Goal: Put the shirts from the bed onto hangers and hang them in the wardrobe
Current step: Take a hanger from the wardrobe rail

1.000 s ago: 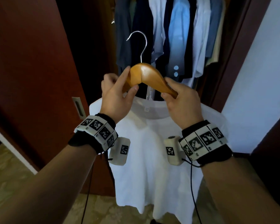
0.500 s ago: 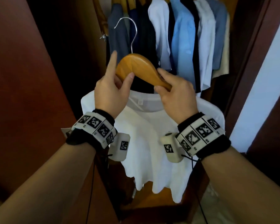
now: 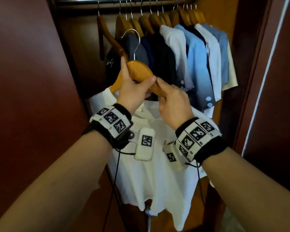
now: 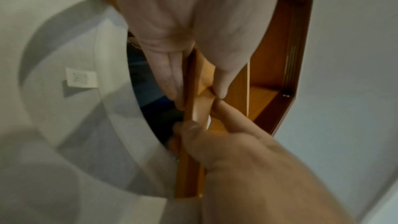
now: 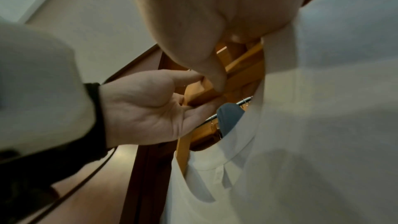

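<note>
- Wardrobe rail (image 3: 124, 0) carries hung shirts (image 3: 196, 52) on hangers.
- Below the rail, left hand (image 3: 132, 91) and right hand (image 3: 172, 104) both grip one wooden hanger (image 3: 139, 69).
- White shirt (image 3: 151, 164) hangs from that hanger, below the rail.

Dark red-brown panels (image 3: 28, 97) flank an open recess lined in warmer orange wood (image 4: 264, 77). At the right a pale wall (image 3: 264, 67) catches daylight in a bright strip. A patch of light patterned floor (image 3: 231, 221) shows at the lower right.
</note>
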`<act>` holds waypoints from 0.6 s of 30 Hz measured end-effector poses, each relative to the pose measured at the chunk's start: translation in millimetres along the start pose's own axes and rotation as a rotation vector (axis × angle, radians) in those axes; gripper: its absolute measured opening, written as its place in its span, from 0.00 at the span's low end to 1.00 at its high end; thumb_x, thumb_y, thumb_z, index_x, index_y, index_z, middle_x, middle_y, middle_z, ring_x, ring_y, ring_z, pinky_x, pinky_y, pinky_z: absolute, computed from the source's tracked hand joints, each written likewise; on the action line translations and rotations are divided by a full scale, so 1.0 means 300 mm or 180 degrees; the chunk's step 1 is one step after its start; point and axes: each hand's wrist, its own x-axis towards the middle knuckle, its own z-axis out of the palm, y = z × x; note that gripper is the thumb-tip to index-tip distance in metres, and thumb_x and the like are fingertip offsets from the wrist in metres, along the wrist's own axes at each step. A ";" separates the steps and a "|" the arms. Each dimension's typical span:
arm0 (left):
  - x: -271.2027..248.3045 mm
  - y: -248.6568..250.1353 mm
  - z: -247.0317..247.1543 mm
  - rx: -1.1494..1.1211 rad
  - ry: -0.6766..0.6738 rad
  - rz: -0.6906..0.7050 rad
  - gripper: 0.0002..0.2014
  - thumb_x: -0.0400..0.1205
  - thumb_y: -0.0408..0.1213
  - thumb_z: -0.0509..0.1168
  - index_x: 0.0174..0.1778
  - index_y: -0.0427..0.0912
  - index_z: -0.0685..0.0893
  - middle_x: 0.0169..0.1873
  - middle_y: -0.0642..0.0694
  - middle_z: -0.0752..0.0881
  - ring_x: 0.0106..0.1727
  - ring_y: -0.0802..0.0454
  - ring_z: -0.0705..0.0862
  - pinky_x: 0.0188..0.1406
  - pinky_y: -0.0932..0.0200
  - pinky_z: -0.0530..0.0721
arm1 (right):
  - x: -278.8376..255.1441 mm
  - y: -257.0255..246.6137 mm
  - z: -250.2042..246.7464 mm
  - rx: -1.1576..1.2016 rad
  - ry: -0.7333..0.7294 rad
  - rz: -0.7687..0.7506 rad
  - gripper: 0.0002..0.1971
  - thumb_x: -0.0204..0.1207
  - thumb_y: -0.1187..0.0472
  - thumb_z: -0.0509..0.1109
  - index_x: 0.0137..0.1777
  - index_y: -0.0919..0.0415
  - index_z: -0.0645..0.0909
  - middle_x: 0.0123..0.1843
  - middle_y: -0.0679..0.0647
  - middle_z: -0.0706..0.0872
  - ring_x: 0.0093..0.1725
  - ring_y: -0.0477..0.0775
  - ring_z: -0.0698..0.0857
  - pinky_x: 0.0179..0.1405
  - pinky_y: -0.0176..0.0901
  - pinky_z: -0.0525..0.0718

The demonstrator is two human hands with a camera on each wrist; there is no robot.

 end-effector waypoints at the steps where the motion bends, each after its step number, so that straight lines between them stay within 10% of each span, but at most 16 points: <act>1: 0.014 -0.007 -0.005 0.0022 -0.0030 -0.0092 0.50 0.81 0.31 0.70 0.84 0.58 0.37 0.61 0.48 0.78 0.57 0.49 0.87 0.44 0.61 0.88 | -0.004 -0.001 0.006 0.0059 -0.0099 0.0072 0.30 0.76 0.71 0.62 0.79 0.53 0.70 0.55 0.64 0.84 0.55 0.65 0.83 0.59 0.62 0.80; 10: 0.114 -0.041 -0.057 0.0169 -0.0020 -0.0393 0.51 0.82 0.28 0.66 0.82 0.61 0.31 0.69 0.47 0.73 0.62 0.45 0.82 0.40 0.58 0.88 | -0.079 0.066 -0.042 -0.0167 -0.0945 0.0807 0.30 0.82 0.60 0.65 0.83 0.51 0.61 0.73 0.59 0.78 0.72 0.60 0.76 0.67 0.44 0.72; 15: 0.172 -0.027 -0.048 -0.0040 -0.0046 -0.0494 0.51 0.82 0.24 0.64 0.83 0.60 0.32 0.50 0.54 0.76 0.52 0.43 0.89 0.39 0.55 0.89 | -0.101 0.102 -0.082 -0.0289 -0.0647 0.0775 0.28 0.82 0.50 0.66 0.81 0.48 0.67 0.70 0.56 0.82 0.68 0.60 0.80 0.66 0.48 0.76; 18: 0.197 -0.022 -0.035 -0.0071 -0.0174 -0.0553 0.53 0.80 0.25 0.66 0.82 0.61 0.31 0.65 0.45 0.77 0.57 0.40 0.87 0.45 0.50 0.90 | -0.105 0.104 -0.102 0.0008 -0.0578 0.0678 0.27 0.81 0.52 0.68 0.80 0.49 0.69 0.68 0.54 0.83 0.66 0.56 0.82 0.67 0.49 0.78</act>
